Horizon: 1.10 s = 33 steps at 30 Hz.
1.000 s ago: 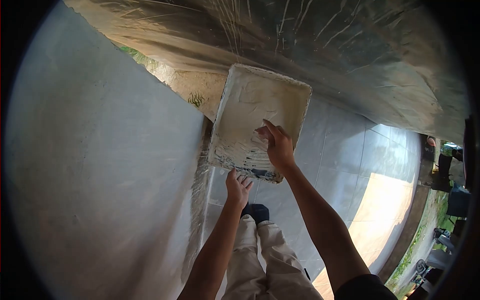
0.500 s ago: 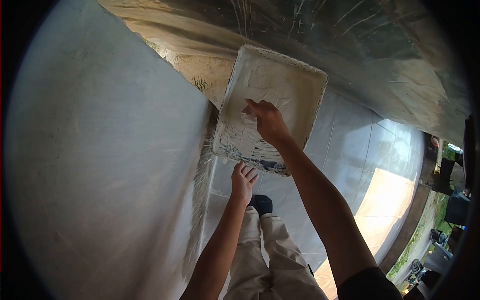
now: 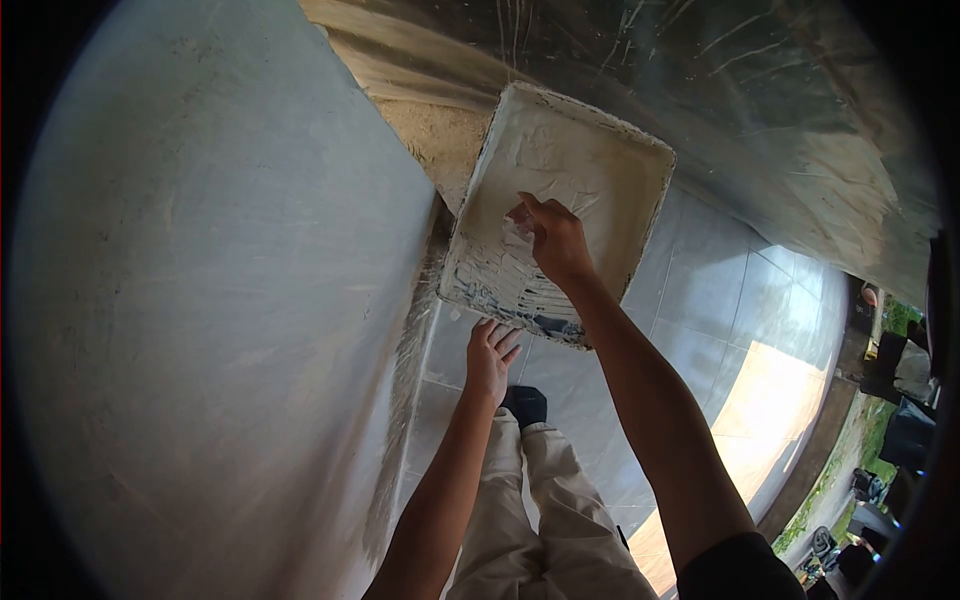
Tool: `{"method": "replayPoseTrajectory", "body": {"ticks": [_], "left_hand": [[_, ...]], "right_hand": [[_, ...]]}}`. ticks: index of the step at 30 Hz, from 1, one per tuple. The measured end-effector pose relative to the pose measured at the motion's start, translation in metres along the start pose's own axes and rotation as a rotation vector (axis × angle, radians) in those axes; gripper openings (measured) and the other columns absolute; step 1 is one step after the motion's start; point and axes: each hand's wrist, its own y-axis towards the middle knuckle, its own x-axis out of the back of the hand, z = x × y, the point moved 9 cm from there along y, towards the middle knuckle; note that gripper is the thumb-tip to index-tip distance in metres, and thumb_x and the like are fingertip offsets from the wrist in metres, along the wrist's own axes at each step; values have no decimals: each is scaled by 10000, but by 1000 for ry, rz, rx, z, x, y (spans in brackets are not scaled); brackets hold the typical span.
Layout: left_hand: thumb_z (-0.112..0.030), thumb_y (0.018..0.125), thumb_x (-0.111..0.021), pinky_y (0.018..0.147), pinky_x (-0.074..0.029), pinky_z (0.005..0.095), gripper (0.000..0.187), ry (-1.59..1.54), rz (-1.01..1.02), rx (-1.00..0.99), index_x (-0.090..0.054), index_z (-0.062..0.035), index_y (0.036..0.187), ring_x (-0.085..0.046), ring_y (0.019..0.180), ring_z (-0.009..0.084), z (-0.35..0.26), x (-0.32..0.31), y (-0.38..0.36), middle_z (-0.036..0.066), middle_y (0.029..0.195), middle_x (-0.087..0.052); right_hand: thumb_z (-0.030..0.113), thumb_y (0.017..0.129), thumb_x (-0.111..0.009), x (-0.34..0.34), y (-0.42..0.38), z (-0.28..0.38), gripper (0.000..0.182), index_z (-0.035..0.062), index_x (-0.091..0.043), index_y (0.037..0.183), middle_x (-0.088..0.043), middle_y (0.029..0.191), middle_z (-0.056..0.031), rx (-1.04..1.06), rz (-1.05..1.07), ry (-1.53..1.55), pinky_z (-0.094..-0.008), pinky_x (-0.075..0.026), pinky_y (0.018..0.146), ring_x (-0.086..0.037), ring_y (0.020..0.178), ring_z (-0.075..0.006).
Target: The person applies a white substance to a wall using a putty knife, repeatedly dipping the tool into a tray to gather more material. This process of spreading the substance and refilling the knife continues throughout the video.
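Note:
A rectangular tray [image 3: 600, 150] with a paint-crusted rim holds whitish, wet-looking material, streaked with dark patches at its near end. Over the middle of the tray is my right hand [image 3: 556, 238], its fingers curled and smeared with the white material. Whatever those fingers grip is too hidden to name. My left hand [image 3: 490, 355] is beside the near left edge of the tray, fingers spread and palm turned up, with nothing in it. Whether its fingertips touch the rim I cannot tell.
A large grey wall [image 3: 230, 270] fills the left side. Dark plastic sheeting [image 3: 760, 110] hangs at the top right. Below lie grey floor tiles [image 3: 690, 290], partly sunlit. My dark-covered foot [image 3: 527, 404] stands under the tray. Bags and other items lie at the far right.
The tray and my right hand appear slightly farther right in the view. My left hand stays near the tray's near edge with its fingers still apart.

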Motion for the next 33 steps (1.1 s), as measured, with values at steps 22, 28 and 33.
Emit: {"method": "replayPoseTrajectory", "body": {"ticks": [22, 28, 33], "left_hand": [[-409, 914, -492, 1103, -260, 439, 749, -11, 12, 0, -184, -7, 1466, -384, 1338, 330, -4, 9, 1, 238, 1453, -342], [-397, 914, -490, 1107, -255, 442, 777, -30, 0, 3, -128, -8, 1480, -373, 1344, 341, -6, 6, -2, 251, 1462, -325], [-403, 912, -486, 1106, -254, 444, 783, -23, 13, -1, -121, -10, 1483, -370, 1347, 340, -4, 8, -1, 254, 1470, -312]], "right_hand": [[-126, 775, -519, -10, -18, 0, 470, 39, -604, 1206, -624, 881, -167, -8, 2, 10, -412, -502, 717, -630, 800, -333], [-135, 759, -513, -9, -25, 10, 500, 52, -601, 1215, -615, 866, -158, -19, -50, -102, -413, -504, 721, -625, 785, -332], [-137, 749, -518, -4, -25, 13, 519, 65, -600, 1221, -612, 862, -153, -23, -56, -44, -417, -506, 701, -624, 781, -328]]}}
